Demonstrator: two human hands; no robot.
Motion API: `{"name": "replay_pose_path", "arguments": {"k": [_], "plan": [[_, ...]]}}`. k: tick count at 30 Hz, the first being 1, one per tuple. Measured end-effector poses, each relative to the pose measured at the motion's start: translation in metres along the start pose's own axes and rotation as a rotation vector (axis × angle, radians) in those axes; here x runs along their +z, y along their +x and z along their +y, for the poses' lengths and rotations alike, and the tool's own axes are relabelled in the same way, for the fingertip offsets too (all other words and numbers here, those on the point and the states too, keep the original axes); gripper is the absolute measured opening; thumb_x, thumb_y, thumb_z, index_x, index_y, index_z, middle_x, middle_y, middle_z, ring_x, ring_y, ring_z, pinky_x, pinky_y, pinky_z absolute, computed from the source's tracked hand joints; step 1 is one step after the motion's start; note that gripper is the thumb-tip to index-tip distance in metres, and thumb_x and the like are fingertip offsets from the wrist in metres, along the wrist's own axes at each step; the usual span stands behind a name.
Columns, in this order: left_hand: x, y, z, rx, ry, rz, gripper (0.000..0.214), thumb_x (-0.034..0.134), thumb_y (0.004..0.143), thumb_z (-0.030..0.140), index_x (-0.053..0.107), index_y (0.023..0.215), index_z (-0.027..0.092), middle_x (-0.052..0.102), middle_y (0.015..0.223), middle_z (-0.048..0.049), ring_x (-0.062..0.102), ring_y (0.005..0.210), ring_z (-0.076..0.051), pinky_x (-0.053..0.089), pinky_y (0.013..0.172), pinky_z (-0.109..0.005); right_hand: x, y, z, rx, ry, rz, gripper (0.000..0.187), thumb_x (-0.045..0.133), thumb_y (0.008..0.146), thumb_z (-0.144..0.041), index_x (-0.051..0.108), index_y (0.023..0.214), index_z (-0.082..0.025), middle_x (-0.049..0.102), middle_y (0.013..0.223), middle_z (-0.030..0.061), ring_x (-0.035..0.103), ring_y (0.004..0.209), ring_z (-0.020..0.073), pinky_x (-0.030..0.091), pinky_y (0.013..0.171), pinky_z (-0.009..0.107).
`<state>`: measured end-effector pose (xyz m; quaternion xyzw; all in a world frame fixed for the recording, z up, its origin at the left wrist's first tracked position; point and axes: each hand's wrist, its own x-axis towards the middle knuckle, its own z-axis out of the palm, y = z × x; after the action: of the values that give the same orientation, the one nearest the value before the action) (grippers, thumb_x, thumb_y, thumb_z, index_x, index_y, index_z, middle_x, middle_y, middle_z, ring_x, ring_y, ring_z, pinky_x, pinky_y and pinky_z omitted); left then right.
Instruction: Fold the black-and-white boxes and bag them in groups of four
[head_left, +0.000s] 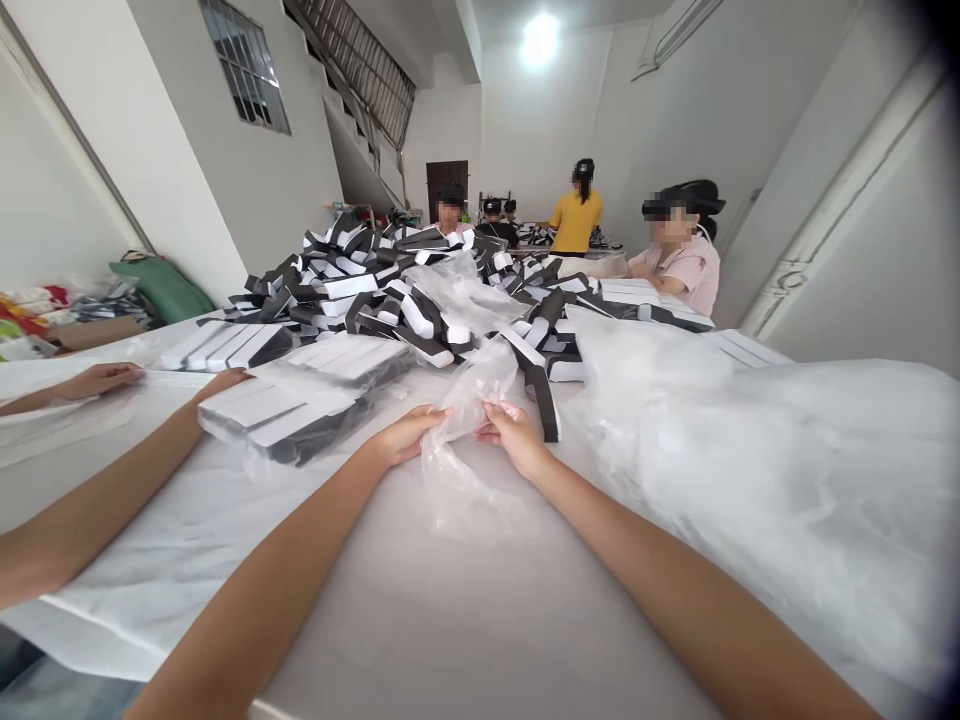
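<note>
The left hand [409,437] and right hand [514,436] meet above the counter [420,620], their fingers [442,412] nearly closed, gathering a clear plastic bag [457,480] between them. The bag's long axis drops from the fingers toward the person, its lower end reaching the counter. A black-and-white strip [543,395] lies just beyond the right hand, nearer it than the left, its length running away from the person. The film blurs the exact pinch, and the bag's mouth cannot be made out. A co-worker's hand [221,380] rests on a wrapped stack [289,415] to the left.
</note>
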<state>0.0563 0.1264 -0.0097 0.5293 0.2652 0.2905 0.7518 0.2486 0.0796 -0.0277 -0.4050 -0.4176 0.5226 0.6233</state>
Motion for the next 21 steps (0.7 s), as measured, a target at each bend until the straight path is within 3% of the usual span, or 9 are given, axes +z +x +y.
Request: {"name": "replay_pose_path", "arguments": {"k": [6,10,17,21], "plan": [[-0.001,-0.007,0.000,0.191,-0.077,0.342,0.033,0.076,0.076,0.037,0.066,0.097,0.015,0.072,0.083,-0.0074,0.069,0.071,-0.020,0.055,0.068,-0.032,-0.024,0.012,-0.052,-0.231,-0.009,0.165,0.039,0.070,0.073,-0.053,0.067,0.092,-0.020,0.045,0.050,-0.0097,0.047,0.049,0.0068,0.044,0.052,0.020],[0.000,-0.008,0.000,0.272,-0.044,0.444,0.033,0.080,0.070,0.037,0.064,0.091,0.017,0.068,0.076,-0.0009,0.065,0.063,-0.015,0.052,0.062,-0.026,-0.049,0.021,-0.086,-0.426,0.074,0.302,0.040,0.070,0.074,-0.056,0.066,0.087,-0.018,0.043,0.048,-0.0098,0.043,0.046,0.0060,0.040,0.048,0.018],[0.012,-0.011,0.001,0.277,0.110,0.464,0.037,0.080,0.068,0.046,0.059,0.074,0.017,0.054,0.059,0.0056,0.046,0.045,-0.007,0.034,0.044,-0.020,-0.082,0.020,-0.122,-0.330,0.395,0.451,0.017,0.055,0.095,-0.031,0.059,0.085,-0.019,0.040,0.048,-0.0109,0.037,0.041,0.0040,0.038,0.044,0.013],[0.014,-0.011,0.001,0.294,0.135,0.456,0.040,0.079,0.066,0.050,0.059,0.072,0.016,0.052,0.058,0.0056,0.042,0.044,-0.006,0.029,0.042,-0.019,-0.098,0.018,-0.145,-0.294,0.535,0.504,0.024,0.041,0.100,-0.022,0.057,0.083,-0.019,0.038,0.050,-0.0105,0.036,0.039,0.0024,0.035,0.040,0.010]]}}
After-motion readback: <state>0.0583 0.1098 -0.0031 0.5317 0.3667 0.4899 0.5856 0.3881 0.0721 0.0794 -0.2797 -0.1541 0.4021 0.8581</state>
